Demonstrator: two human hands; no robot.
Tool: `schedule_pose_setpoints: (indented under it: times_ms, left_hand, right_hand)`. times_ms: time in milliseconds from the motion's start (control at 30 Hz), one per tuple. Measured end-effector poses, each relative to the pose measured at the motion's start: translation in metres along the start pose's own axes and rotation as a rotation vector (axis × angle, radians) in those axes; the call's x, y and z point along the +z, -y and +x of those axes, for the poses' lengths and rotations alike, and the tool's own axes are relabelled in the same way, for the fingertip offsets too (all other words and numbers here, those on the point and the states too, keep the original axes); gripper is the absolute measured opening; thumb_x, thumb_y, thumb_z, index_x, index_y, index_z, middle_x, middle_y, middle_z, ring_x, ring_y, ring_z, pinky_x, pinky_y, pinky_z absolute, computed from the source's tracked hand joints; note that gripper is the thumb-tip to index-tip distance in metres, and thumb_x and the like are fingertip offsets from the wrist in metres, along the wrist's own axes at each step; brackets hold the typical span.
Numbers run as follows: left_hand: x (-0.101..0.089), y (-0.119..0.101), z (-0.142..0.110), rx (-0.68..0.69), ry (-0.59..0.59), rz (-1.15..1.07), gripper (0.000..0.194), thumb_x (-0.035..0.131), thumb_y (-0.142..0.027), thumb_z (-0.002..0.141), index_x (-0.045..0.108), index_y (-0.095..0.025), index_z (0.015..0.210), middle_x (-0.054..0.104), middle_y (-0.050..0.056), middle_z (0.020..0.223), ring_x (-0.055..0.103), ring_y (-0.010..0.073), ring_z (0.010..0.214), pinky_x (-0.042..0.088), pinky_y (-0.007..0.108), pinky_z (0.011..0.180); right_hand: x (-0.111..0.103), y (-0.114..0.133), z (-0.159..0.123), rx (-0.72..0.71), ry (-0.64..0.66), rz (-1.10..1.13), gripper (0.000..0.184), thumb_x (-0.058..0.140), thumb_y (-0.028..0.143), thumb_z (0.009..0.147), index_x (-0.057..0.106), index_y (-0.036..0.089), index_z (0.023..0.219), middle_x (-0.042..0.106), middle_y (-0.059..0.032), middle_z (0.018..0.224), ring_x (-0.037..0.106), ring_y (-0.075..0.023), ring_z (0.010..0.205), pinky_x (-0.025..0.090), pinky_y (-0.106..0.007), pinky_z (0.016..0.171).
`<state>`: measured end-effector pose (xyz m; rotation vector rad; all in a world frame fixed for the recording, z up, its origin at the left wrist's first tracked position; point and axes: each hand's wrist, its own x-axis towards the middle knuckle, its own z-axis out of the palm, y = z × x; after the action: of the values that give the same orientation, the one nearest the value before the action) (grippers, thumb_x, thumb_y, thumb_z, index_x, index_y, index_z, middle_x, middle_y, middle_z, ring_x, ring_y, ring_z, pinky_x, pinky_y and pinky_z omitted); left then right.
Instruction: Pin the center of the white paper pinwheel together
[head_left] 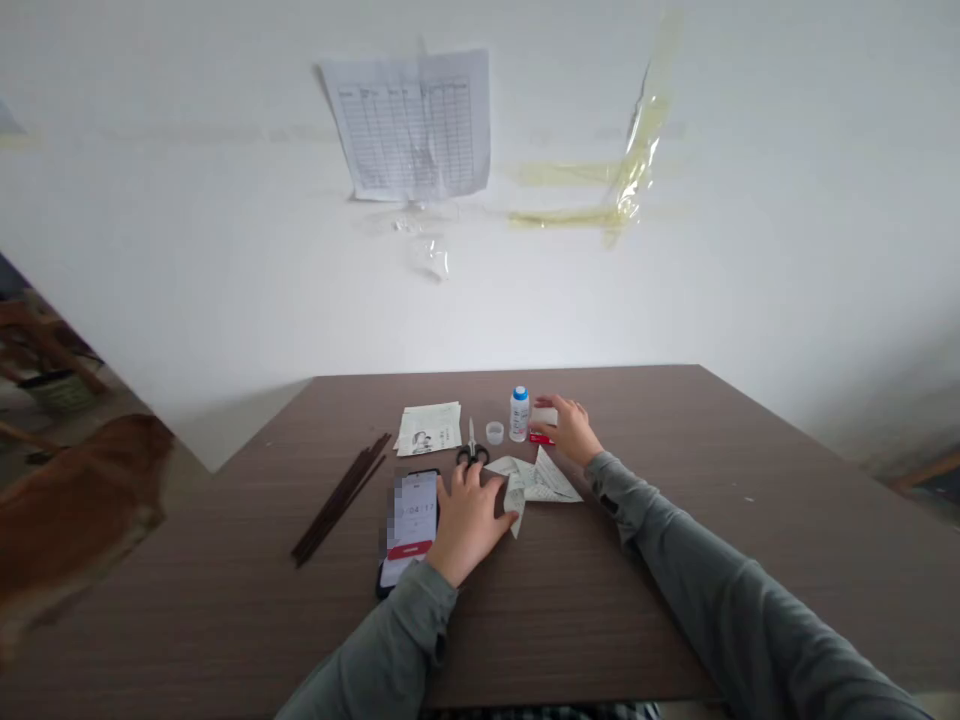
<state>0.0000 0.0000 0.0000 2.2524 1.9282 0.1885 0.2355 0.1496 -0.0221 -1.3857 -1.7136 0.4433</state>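
A folded paper pinwheel (541, 480), made of printed paper, lies on the table between my hands. My left hand (469, 520) rests beside it with fingers spread, the thumb at its left blade. Farther right, my right hand (571, 428) has its thumb and fingers curved around a small red-and-white box (543, 420), partly hidden by them. Just left of that box stands a clear bottle with a blue cap (519, 415). A small translucent cup (494, 432) sits near the bottle. Black-handled scissors (472, 450) lie beyond my left fingertips, blades pointing away.
Left of my left hand lies a phone (411, 525) showing a timer. Several thin dark sticks (341, 500) lie farther left, and a stack of printed paper sheets (429, 428) is behind the phone. The table (675, 600) meets a white wall; a brown animal (82, 510) is at the left.
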Motion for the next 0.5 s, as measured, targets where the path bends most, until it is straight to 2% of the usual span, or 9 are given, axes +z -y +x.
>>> schedule_pose_setpoints:
  times_ms: [67, 133, 233, 333, 500]
  left_hand:
    - [-0.001, -0.001, 0.0, 0.004, 0.003, 0.004, 0.056, 0.092, -0.033, 0.115, 0.089, -0.032, 0.17, 0.069, 0.018, 0.196, 0.055, 0.0542, 0.188, 0.044, 0.087, 0.154]
    - [-0.001, 0.0, 0.0, 0.001, 0.009, 0.011, 0.055, 0.09, -0.032, 0.116, 0.089, -0.033, 0.171, 0.069, 0.017, 0.197, 0.055, 0.0536, 0.188, 0.044, 0.086, 0.154]
    - [0.0, 0.001, 0.002, -0.001, 0.008, 0.022, 0.053, 0.087, -0.03, 0.118, 0.089, -0.035, 0.171, 0.069, 0.016, 0.196, 0.055, 0.0523, 0.189, 0.045, 0.086, 0.154]
    - [0.003, 0.003, 0.003, 0.003, -0.013, 0.027, 0.052, 0.087, -0.03, 0.118, 0.089, -0.037, 0.17, 0.07, 0.015, 0.195, 0.056, 0.0517, 0.187, 0.046, 0.086, 0.153]
    - [0.007, 0.007, 0.006, -0.003, -0.034, 0.028, 0.051, 0.091, -0.032, 0.117, 0.091, -0.037, 0.167, 0.072, 0.016, 0.191, 0.058, 0.0515, 0.185, 0.047, 0.085, 0.152]
  right_hand:
    - [-0.008, -0.001, -0.008, -0.014, 0.003, -0.004, 0.025, 0.1, 0.03, 0.086, 0.09, 0.032, 0.109, 0.1, -0.0094, 0.134, 0.086, -0.0445, 0.143, 0.051, -0.079, 0.144]
    - [-0.018, -0.003, -0.016, -0.047, 0.028, 0.006, 0.018, 0.1, 0.03, 0.084, 0.089, 0.032, 0.099, 0.1, -0.0084, 0.125, 0.089, -0.0429, 0.134, 0.06, -0.072, 0.137]
    - [-0.034, -0.01, -0.029, -0.178, 0.188, 0.084, 0.008, 0.097, 0.037, 0.09, 0.092, 0.033, 0.093, 0.101, -0.0089, 0.117, 0.093, -0.0424, 0.123, 0.069, -0.067, 0.127]
    - [-0.048, -0.016, -0.041, -0.211, 0.328, 0.1, 0.012, 0.095, 0.045, 0.096, 0.093, 0.036, 0.087, 0.102, -0.0084, 0.121, 0.095, -0.0407, 0.125, 0.068, -0.067, 0.133]
    - [-0.059, -0.025, -0.057, -0.201, 0.453, 0.042, 0.017, 0.108, 0.052, 0.088, 0.096, 0.04, 0.089, 0.103, -0.0047, 0.122, 0.095, -0.0405, 0.132, 0.066, -0.071, 0.139]
